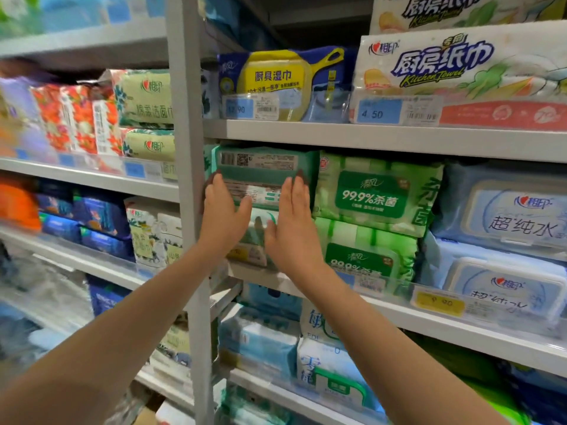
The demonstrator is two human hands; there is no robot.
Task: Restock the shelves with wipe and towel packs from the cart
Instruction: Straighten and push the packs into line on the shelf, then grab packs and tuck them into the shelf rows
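A dark green wipe pack (260, 173) with a barcode label facing out sits at the left end of the middle shelf (399, 314), on top of another green and white pack (257, 234). My left hand (222, 216) lies flat against the pack's left part, fingers straight, beside the grey upright post. My right hand (291, 222) presses flat against its right part, fingertips up at the pack's front. Neither hand curls round it. The cart is out of view.
Light green 99.9% wipe packs (377, 191) are stacked right beside my right hand, with blue wipe boxes (503, 210) further right. Kitchen towel packs (454, 62) fill the shelf above. A grey post (191, 191) divides this bay from tissue packs (147, 99) on the left.
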